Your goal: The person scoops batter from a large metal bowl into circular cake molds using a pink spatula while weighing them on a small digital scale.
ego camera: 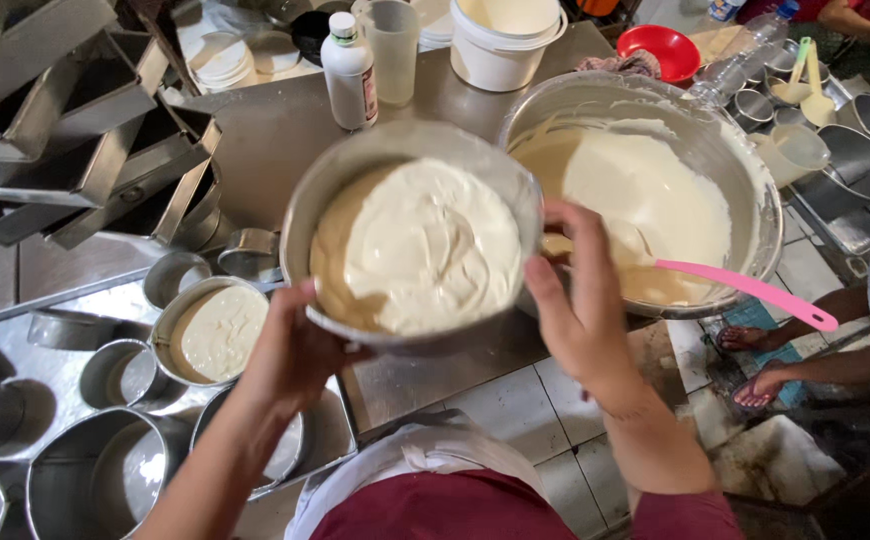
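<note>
Item one: round metal pan point(410, 250), centre of view, filled with pale cream batter over a tan layer, held above the steel table point(275, 130). My left hand point(290, 350) grips its rim at 7 o'clock, thumb hooked over the edge, the other fingers curled underneath (out of sight, so I cannot tell their spread). My right hand point(580, 300) holds the rim at 3 o'clock, fingers pressed together along the outer wall, thumb on the edge. Item two: large steel mixing bowl point(745, 170), at 2 o'clock from the pan and just beside it, holding more cream batter with tan streaks on its wall. Item three: pink-handled spatula point(755, 290), blade resting in the bowl's batter, handle sticking out over the rim toward 4 o'clock. Item four: small round tin point(213, 330), at 8 o'clock from the pan, already filled with batter; empty round tins point(115, 375) sit around it on a tray. Item five: white bottle with green cap point(349, 70), at 12 o'clock, next to a translucent measuring jug point(393, 45). Item six: white bucket point(505, 40), at 1 o'clock. Item seven: stacked rectangular loaf tins point(75, 130), at 10 o'clock. Item eight: red bowl point(667, 48), far table edge, at 1 o'clock. Another person's bare feet point(765, 360) stand on the floor at 4 o'clock.
</note>
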